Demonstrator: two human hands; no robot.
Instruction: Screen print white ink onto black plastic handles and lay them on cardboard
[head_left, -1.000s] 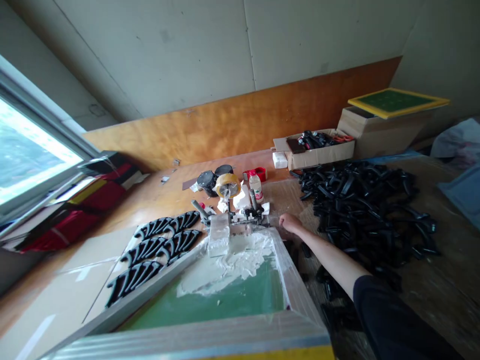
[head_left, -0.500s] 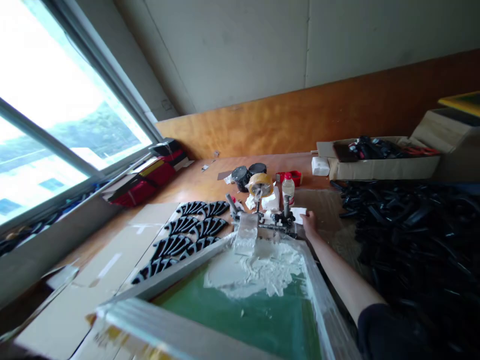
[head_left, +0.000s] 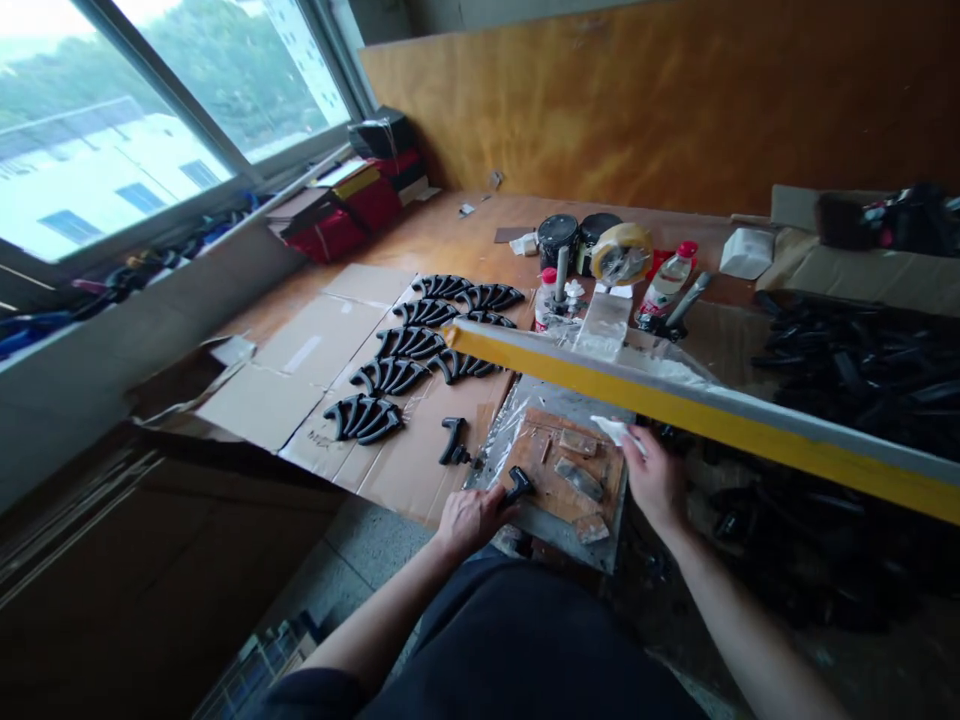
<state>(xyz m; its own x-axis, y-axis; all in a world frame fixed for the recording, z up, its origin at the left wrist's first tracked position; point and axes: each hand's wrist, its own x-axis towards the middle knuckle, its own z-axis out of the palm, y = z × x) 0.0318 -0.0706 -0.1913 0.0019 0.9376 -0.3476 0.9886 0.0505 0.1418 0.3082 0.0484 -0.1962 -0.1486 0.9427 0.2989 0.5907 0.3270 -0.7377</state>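
black plastic handles [head_left: 390,375] in fanned rows on flattened cardboard [head_left: 255,395] at far left, matte and curved, each group nested side by side. one loose handle [head_left: 453,441] lying alone on the cardboard, just beside a metal plate [head_left: 501,440]. another handle [head_left: 518,484] gripped at the near edge of a wooden board [head_left: 577,470] on that plate, its end poking out from the left hand [head_left: 472,520], fingers pressed together and curled around it, wrist low, forearm reaching in from the bottom. right hand [head_left: 656,482] raised just over the board's far corner, thumb and fingertips pinching a white cloth scrap [head_left: 616,430]. yellow-edged screen frame [head_left: 675,420] tilted up across the view, above the board. heap of black handles [head_left: 847,375] at far right.
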